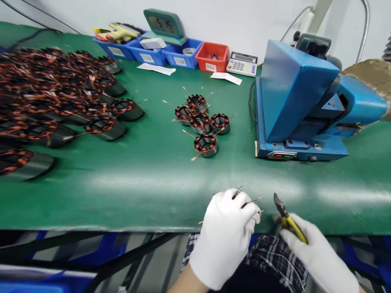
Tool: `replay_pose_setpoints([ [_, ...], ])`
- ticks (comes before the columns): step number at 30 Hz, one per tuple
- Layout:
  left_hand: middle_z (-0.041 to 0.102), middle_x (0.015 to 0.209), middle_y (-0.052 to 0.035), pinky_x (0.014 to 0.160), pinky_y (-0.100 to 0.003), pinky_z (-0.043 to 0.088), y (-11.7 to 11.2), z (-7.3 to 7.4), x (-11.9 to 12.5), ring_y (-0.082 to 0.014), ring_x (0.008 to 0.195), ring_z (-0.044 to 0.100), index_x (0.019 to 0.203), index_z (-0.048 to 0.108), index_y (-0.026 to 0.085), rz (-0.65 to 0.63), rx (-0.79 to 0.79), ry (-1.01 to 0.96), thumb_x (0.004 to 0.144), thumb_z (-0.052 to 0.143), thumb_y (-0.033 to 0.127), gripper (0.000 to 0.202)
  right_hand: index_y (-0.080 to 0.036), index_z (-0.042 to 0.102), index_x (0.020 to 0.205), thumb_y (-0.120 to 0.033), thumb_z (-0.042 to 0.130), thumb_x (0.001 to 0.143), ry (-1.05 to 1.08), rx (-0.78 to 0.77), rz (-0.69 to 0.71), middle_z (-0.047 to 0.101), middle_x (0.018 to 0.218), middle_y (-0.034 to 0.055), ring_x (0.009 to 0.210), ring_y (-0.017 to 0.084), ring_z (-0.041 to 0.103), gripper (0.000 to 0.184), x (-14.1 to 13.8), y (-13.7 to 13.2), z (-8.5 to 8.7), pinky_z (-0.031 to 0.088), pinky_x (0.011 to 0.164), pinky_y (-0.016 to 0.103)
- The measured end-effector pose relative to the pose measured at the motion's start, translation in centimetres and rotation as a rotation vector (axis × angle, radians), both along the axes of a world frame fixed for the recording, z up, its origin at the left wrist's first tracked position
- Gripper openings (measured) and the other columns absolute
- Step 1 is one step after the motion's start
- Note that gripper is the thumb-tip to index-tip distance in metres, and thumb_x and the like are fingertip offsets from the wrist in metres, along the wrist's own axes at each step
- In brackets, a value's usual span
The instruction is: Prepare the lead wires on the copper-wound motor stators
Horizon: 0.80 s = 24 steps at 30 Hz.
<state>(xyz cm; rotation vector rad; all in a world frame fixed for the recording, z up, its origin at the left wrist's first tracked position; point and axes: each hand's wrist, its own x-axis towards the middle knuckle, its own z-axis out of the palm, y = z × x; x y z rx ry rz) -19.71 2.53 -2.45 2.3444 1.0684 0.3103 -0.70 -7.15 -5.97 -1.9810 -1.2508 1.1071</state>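
My left hand [227,232], in a white glove, is wrapped round a copper-wound motor stator at the table's front edge. The glove hides nearly all of it; thin wire ends [255,200] poke out between and beyond the fingers. To its right, my right hand [301,240], also gloved, grips diagonal cutters [291,226] by their yellow handles, with the dark jaws pointing up and away from me. The cutters are apart from the wires. Beyond my hands, several wound stators [205,145] stand in a small group, their wire ends sticking outward.
Many more stators [105,127] crowd the left of the green table [146,183]. A blue machine [299,97] stands at the right. Along the wall are blue bins [183,61], a red bin [212,57], a calculator [242,64] and a digital clock [163,23].
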Motion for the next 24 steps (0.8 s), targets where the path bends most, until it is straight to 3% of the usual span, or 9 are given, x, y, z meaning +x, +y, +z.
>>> replay_pose_setpoints([
  [2, 0.059, 0.085, 0.0003, 0.073, -0.038, 0.033, 0.1, 0.2, 0.0, -0.0221, 0.086, 0.046, 0.077, 0.058, 0.024, -0.007, -0.012, 0.012, 0.080, 0.048, 0.010, 0.017, -0.016, 0.065, 0.106, -0.036, 0.059, 0.079, 0.246, -0.140, 0.012, 0.072, 0.095, 0.0070, 0.095, 0.027, 0.064, 0.035, -0.9, -0.4, 0.8, 0.050, 0.085, 0.036],
  [4, 0.059, 0.084, 0.0003, 0.072, -0.038, 0.032, 0.1, 0.2, 0.0, -0.0218, 0.085, 0.046, 0.076, 0.057, 0.023, -0.010, -0.018, 0.011, 0.080, 0.047, 0.010, 0.017, -0.015, 0.066, 0.107, -0.037, 0.059, 0.079, 0.346, -0.225, 0.056, 0.072, 0.097, 0.0068, 0.097, 0.028, 0.063, 0.037, -1.4, -0.3, 1.6, 0.048, 0.088, 0.038],
  [11, 0.059, 0.085, 0.0001, 0.074, -0.038, 0.033, 0.0, -0.2, -0.2, -0.0216, 0.086, 0.046, 0.077, 0.058, 0.023, -0.014, -0.019, 0.000, 0.076, 0.050, 0.008, 0.017, -0.018, 0.069, 0.107, -0.029, 0.051, 0.080, 0.032, -0.242, 0.249, 0.071, 0.105, 0.0101, 0.097, 0.031, 0.063, 0.034, -2.0, 1.1, 4.1, 0.044, 0.092, 0.041],
  [15, 0.059, 0.085, 0.0010, 0.073, -0.038, 0.033, -0.1, -0.2, -0.3, -0.0210, 0.085, 0.046, 0.076, 0.057, 0.024, -0.025, -0.017, -0.015, 0.076, 0.051, 0.009, 0.015, -0.021, 0.069, 0.107, -0.028, 0.051, 0.081, 0.052, -0.204, 0.275, 0.071, 0.104, 0.0081, 0.095, 0.028, 0.064, 0.032, -2.1, 0.7, 4.1, 0.046, 0.091, 0.037],
  [17, 0.059, 0.084, 0.0015, 0.073, -0.038, 0.033, 0.0, -0.3, -0.2, -0.0205, 0.084, 0.046, 0.075, 0.057, 0.024, -0.024, -0.009, -0.025, 0.076, 0.052, 0.008, 0.016, -0.019, 0.070, 0.103, -0.035, 0.055, 0.081, 0.094, -0.217, 0.194, 0.071, 0.103, 0.0094, 0.097, 0.029, 0.063, 0.031, -2.0, 0.2, 3.2, 0.046, 0.092, 0.038],
  [21, 0.060, 0.086, 0.0028, 0.073, -0.039, 0.034, 0.3, -0.2, -0.4, -0.0211, 0.086, 0.048, 0.079, 0.059, 0.026, -0.052, -0.009, -0.035, 0.075, 0.054, 0.008, 0.020, -0.014, 0.068, 0.103, -0.050, 0.060, 0.078, 0.269, -0.187, -0.151, 0.072, 0.101, 0.0123, 0.100, 0.031, 0.063, 0.044, -1.6, -0.6, 1.3, 0.047, 0.092, 0.041],
  [24, 0.062, 0.088, 0.0023, 0.082, -0.042, 0.038, 0.4, 0.3, -0.8, -0.0228, 0.094, 0.051, 0.083, 0.060, 0.026, -0.131, -0.039, -0.044, 0.083, 0.054, 0.022, 0.008, -0.015, 0.069, 0.102, -0.052, 0.063, 0.077, 0.413, -0.157, -0.162, 0.073, 0.095, 0.0100, 0.092, 0.029, 0.066, 0.045, -1.1, -1.2, 0.5, 0.050, 0.086, 0.038],
])
